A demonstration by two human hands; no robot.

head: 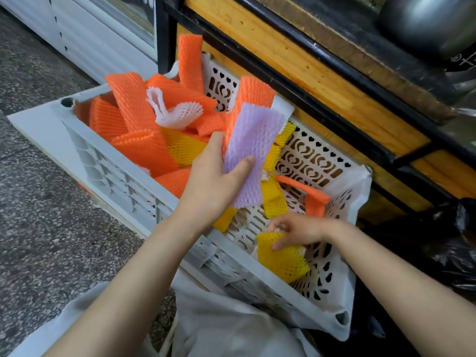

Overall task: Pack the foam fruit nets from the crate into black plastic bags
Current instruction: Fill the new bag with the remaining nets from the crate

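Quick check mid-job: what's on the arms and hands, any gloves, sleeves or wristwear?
No gloves: the left hand and right hand are bare. Both forearms are uncovered to the frame edge, with no sleeves in view. No watch or bracelet shows at either wrist.

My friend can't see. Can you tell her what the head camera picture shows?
A person's left hand grips a purple net, with more nets behind it, over a white crate holding orange nets. The right hand pinches a yellow net near the crate's corner.
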